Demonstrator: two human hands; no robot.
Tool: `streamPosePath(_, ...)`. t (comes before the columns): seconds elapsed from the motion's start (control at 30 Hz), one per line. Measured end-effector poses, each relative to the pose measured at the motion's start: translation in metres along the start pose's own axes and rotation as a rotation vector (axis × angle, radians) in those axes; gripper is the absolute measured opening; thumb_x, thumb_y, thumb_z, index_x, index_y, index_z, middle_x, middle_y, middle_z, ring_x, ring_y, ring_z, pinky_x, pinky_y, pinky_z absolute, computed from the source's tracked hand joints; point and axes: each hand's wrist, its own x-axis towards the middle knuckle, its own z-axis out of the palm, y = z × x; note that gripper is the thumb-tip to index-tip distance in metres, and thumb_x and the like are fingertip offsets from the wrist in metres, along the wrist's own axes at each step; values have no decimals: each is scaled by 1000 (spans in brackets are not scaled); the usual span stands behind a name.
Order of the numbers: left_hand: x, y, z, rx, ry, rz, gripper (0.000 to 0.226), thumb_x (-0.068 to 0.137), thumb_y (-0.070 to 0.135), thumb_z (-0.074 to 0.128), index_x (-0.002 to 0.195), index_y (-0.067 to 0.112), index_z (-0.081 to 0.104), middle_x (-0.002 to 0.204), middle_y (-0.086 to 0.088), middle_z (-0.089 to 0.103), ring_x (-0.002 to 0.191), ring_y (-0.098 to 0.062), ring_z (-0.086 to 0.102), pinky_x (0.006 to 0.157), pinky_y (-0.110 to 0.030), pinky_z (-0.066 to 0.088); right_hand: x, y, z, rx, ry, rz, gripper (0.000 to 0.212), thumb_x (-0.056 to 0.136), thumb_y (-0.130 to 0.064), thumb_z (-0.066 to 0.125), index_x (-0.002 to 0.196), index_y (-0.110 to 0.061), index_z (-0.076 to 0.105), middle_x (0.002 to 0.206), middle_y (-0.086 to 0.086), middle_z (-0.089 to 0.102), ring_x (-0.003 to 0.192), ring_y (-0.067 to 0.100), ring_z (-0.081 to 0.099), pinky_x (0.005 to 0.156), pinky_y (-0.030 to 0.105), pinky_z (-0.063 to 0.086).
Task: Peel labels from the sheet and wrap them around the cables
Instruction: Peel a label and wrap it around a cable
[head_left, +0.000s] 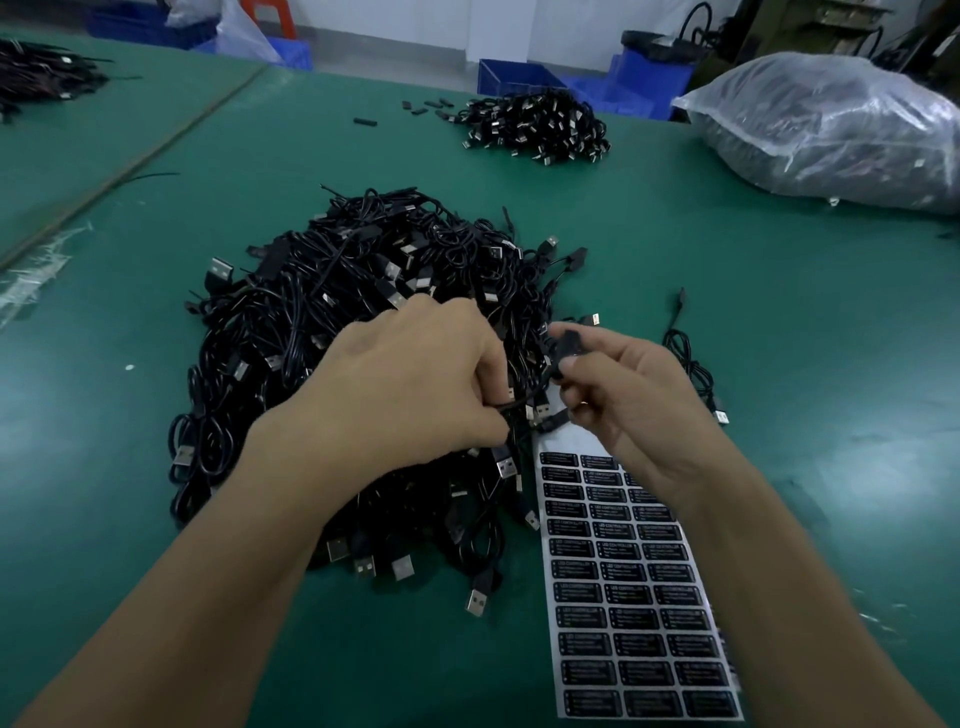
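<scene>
A big heap of black USB cables (358, 332) lies on the green table in front of me. A sheet of black labels (631, 587) on white backing lies flat to the right of the heap. My left hand (410, 389) hovers over the heap's right side, its fingers curled round a thin black cable (524, 402). My right hand (628, 400) is above the sheet's top end and pinches a small black part of that cable (563, 345) between thumb and fingers. The cable runs between both hands.
One loose cable (696, 369) lies right of my right hand. A smaller cable pile (540, 127) sits at the back, a full clear plastic bag (841, 130) at the back right, blue crates (514, 78) behind the table, another pile (41, 78) far left.
</scene>
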Motion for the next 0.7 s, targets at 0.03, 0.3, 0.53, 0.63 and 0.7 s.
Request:
streamPosePath(0.03,0,0,0,-17,-31,18,5,74,37,78,74,33,75,64,19,69,66,2,66,69,-34,59,-2,2,-2,10,-30,-12,31,92,9,55,111,-11,69,66,-3,64,55,8,55,53,17,43)
streamPosePath(0.3,14,3,28,-158,284,80,31,86,64,64,80,34,71,65,13,57,61,-2,55,58,-30,46,-12,-2,-13,61,-176,-146,20,74,-13,72,93,-13,73,74,11,73,59,17,67,56,21,51)
streamPosePath(0.53,22,0,48,-335,109,79,20,101,38,54,84,31,62,71,8,70,61,-8,67,63,-39,59,-10,1,-40,-138,92,-93,18,96,-16,63,89,-20,80,81,8,76,68,15,68,59,23,50)
streamPosePath(0.63,25,0,57,-191,130,62,25,104,44,42,89,32,56,69,9,67,61,-8,64,65,-38,56,-10,10,-64,-287,363,-13,15,97,-15,62,89,-17,75,76,0,73,73,15,65,61,26,51)
streamPosePath(0.7,27,-1,65,-28,149,63,32,106,48,30,98,28,54,68,8,58,61,-12,58,62,-37,50,-12,17,-75,-373,425,29,12,96,-18,63,89,-18,73,79,-2,70,78,16,65,67,29,54)
